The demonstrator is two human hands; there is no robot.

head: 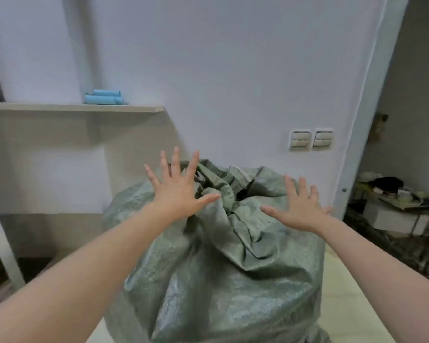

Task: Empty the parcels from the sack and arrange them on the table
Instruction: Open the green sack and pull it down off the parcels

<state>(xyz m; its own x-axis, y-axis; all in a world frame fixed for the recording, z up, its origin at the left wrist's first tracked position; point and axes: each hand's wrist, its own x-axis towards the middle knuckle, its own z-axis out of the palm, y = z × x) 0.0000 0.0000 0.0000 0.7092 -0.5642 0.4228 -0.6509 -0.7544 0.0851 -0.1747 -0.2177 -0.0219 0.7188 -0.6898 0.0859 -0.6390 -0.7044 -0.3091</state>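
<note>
A bulging grey-green woven plastic sack (216, 256) stands on the pale cream table (349, 300) at six o'clock, its gathered mouth crumpled on top. The left hand (177, 191) at eleven o'clock of that mouth and the right hand (299, 206) at two o'clock hover over it, fingers spread wide, gripping nothing. Farther back, two light-blue cylinders (104, 97) lie on a beige wall shelf (74, 107).

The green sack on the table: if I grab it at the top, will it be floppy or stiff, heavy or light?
The green sack looks floppy: its gathered mouth is creased and folded. It bulges fully, so it is probably heavy and may sag when lifted. The woven surface looks shiny, perhaps slippery.
</note>
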